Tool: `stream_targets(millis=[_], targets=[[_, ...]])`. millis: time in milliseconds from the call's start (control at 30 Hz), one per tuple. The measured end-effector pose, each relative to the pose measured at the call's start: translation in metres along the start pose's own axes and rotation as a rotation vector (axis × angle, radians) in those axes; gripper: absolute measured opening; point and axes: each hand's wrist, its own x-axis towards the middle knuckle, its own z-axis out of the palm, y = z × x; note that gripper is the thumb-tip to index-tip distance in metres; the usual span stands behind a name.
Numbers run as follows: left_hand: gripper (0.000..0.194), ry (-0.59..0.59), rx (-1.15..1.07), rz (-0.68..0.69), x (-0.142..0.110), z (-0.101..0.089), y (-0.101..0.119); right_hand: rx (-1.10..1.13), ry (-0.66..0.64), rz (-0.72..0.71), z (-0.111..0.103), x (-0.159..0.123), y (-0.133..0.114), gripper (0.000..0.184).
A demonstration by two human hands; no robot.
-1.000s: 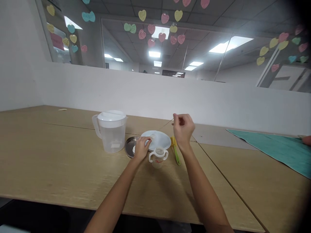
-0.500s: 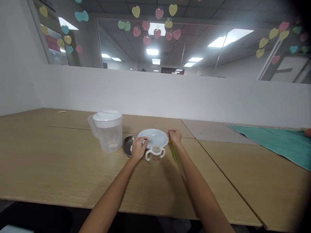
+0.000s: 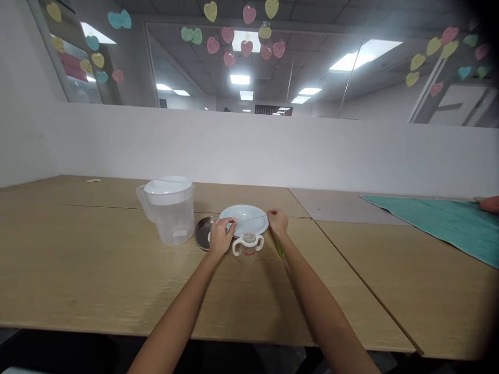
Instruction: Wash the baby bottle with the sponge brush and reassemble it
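Observation:
My left hand (image 3: 219,237) is curled, fingers pinched at the left rim of a white plate (image 3: 249,212); what it grips is too small to name. At the plate's right rim my right hand (image 3: 278,221) is pinched on the end of a thin pale strand (image 3: 251,217) that runs across the plate towards the left hand. A small clear cup with two white handles (image 3: 248,248) stands just in front of the plate, between my hands. A green and yellow utensil (image 3: 280,249) lies beside my right wrist, partly hidden.
A clear pitcher with a white lid (image 3: 170,210) stands left of the plate, with a round metal dish (image 3: 202,233) between them. A teal cloth (image 3: 440,223) covers the table's far right, where another person's hand (image 3: 491,204) shows. A white partition runs behind.
My right hand came down from above the table to the plate's right rim, and the strand now stretches between my hands. The left hand stayed at the plate's left edge.

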Motion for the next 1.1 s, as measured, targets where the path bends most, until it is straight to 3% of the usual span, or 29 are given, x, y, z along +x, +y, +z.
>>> stream_targets(millis=[100, 167, 233, 267, 333, 467, 667, 833, 1000, 1100], targets=[[0.020, 0.003, -0.005, -0.003, 0.000, 0.000, 0.001, 0.034, -0.071, -0.067, -0.003, -0.002, -0.018, 0.030], [0.020, 0.028, -0.027, -0.024, 0.001, 0.000, 0.002, 0.082, -0.204, -0.144, -0.003, -0.005, -0.036, 0.029], [0.021, 0.049, -0.046, -0.045, 0.001, -0.001, 0.002, 0.147, -0.435, -0.252, -0.002, -0.011, -0.054, 0.023], [0.022, 0.055, -0.055, -0.053, 0.002, -0.001, 0.002, 0.218, -0.696, -0.380, -0.002, -0.016, -0.061, 0.025], [0.023, 0.069, -0.081, -0.071, 0.003, -0.001, 0.001, 0.282, -0.841, -0.487, -0.001, -0.025, -0.073, 0.024], [0.022, 0.092, -0.113, -0.101, 0.006, -0.004, -0.007, 0.297, -0.826, -0.548, 0.001, -0.035, -0.079, 0.020], [0.026, 0.056, 0.107, -0.125, 0.001, -0.020, -0.031, 0.050, -0.759, -0.539, 0.000, -0.028, -0.069, 0.016], [0.029, 0.026, 0.121, -0.093, -0.008, -0.038, -0.050, -0.138, -0.750, -0.485, 0.003, -0.026, -0.053, 0.015], [0.028, -0.097, 0.223, -0.066, -0.011, -0.044, -0.054, -0.181, -0.837, -0.466, 0.010, -0.024, -0.044, 0.012], [0.030, -0.165, 0.295, -0.028, -0.012, -0.041, -0.051, -0.129, -0.810, -0.487, 0.014, -0.022, -0.049, 0.009]])
